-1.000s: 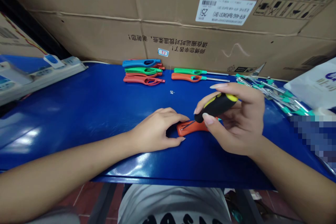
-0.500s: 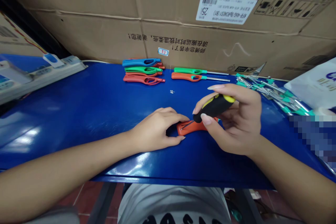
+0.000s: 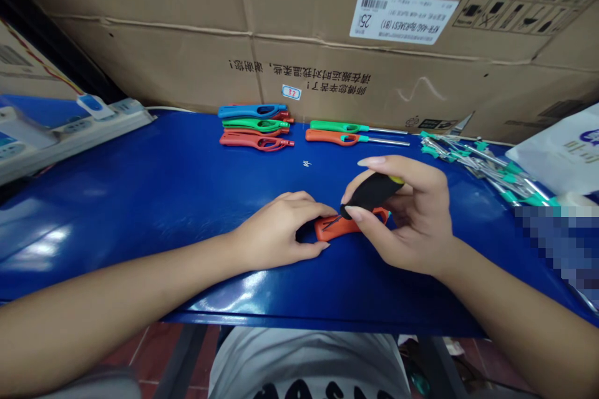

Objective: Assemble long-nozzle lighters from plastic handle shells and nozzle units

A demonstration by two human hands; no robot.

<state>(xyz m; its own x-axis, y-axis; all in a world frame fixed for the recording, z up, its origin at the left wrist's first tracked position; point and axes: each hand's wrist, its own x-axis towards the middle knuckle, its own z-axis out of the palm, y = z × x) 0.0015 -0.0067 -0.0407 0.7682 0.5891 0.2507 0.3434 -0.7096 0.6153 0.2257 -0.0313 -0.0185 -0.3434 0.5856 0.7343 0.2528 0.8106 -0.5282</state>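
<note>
An orange lighter body (image 3: 346,226) lies flat on the blue table near its front middle. Around its left end, my left hand (image 3: 285,230) pinches it between thumb and fingers. My right hand (image 3: 412,212) grips a black-and-yellow screwdriver (image 3: 372,192) by its handle, tilted down to the left. The thin shaft meets a slot near the lighter body's left end. Part of the lighter body is hidden behind my right thumb.
Stacked lighter bodies (image 3: 255,137) in blue, green and red lie at the back. Beside them are two lighters with metal tubes (image 3: 358,137). Loose metal tubes with teal ends (image 3: 496,165) are heaped at right. A power strip (image 3: 75,134) sits at left, a cardboard box (image 3: 299,31) behind.
My right hand and the screwdriver handle have shifted a little left and the handle has turned, showing less yellow. My left hand and the orange lighter body stay in place.
</note>
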